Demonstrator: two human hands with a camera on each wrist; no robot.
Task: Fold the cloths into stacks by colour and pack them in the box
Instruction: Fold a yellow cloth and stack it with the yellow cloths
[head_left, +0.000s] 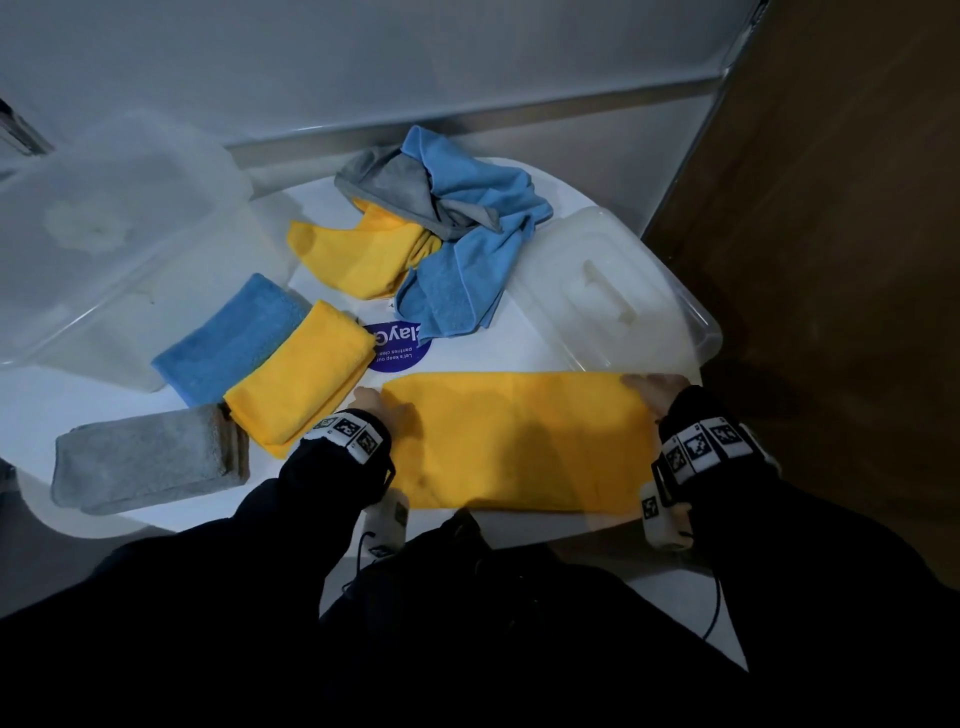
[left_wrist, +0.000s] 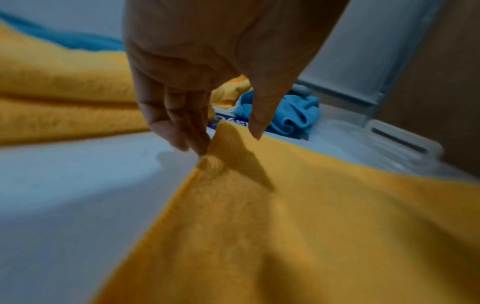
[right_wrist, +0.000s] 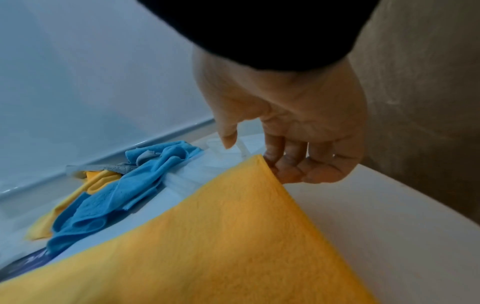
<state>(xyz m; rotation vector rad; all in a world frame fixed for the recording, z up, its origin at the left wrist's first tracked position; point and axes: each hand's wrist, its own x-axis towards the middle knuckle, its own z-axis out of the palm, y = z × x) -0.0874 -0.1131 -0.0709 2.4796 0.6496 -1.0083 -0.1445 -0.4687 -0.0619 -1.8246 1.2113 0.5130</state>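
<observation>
A yellow cloth (head_left: 519, 441) lies folded into a long flat strip at the table's near edge. My left hand (head_left: 374, 405) is at its far left corner; in the left wrist view the fingertips (left_wrist: 197, 146) touch that corner and the thumb hovers just above the cloth (left_wrist: 298, 216). My right hand (head_left: 654, 389) is at the far right corner. There the curled fingers (right_wrist: 285, 170) lie against the cloth's corner (right_wrist: 255, 162) and the thumb stands clear of it. Folded blue (head_left: 234, 338), yellow (head_left: 301, 379) and grey (head_left: 150, 457) stacks sit to the left.
A loose heap of blue (head_left: 467, 249), grey (head_left: 400, 182) and yellow (head_left: 358, 254) cloths lies at the back of the white table (head_left: 519, 343). The clear box (head_left: 104, 234) stands back left, its lid (head_left: 602, 291) back right. A purple sticker (head_left: 395, 348) marks the middle.
</observation>
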